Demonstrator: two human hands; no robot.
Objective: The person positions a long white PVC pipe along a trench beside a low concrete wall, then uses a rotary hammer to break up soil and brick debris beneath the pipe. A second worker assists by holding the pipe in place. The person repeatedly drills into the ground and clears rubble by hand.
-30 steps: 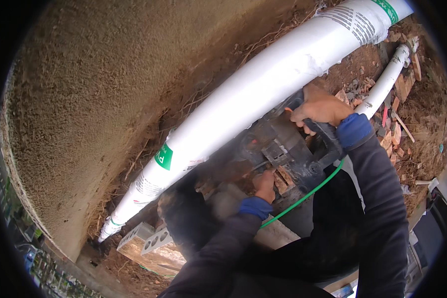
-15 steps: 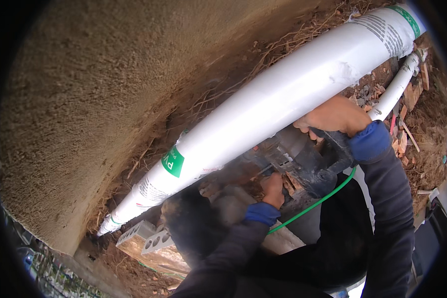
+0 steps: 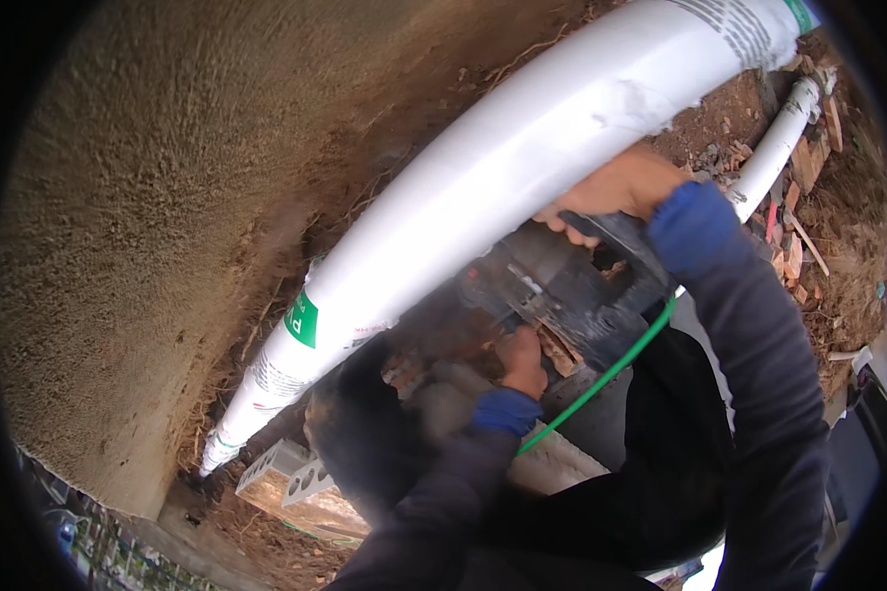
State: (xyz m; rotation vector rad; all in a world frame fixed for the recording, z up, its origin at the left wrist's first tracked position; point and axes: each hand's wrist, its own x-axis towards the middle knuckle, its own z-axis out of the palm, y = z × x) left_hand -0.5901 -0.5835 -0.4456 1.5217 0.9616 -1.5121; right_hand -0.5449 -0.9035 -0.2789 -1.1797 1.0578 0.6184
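A dark, dusty corded power tool [image 3: 601, 320] is under the large white pipe [image 3: 522, 177]. My right hand [image 3: 623, 185] is closed round its rear handle, partly hidden beneath the pipe. Lower down, my left hand [image 3: 522, 361] is wrapped round what looks like a side handle of the same tool. The green cord [image 3: 606, 384] runs from the tool's rear down past my left wrist. Dust blurs the tool's front, and its working end cannot be made out. Broken brick and rubble lie around my left hand.
A rough wall [image 3: 168, 217] rises along the left. Hollow bricks [image 3: 291, 478] stand at the lower left. On the right, a thinner white pipe [image 3: 774, 148] lies among brick shards [image 3: 793, 256] and soil. My bent leg [image 3: 675, 433] is close behind the tool.
The whole view has shifted, so pipe, tool and hands appear farther left. My right hand stays on the rear handle and my left hand keeps its grip. Dust still hangs near the tool.
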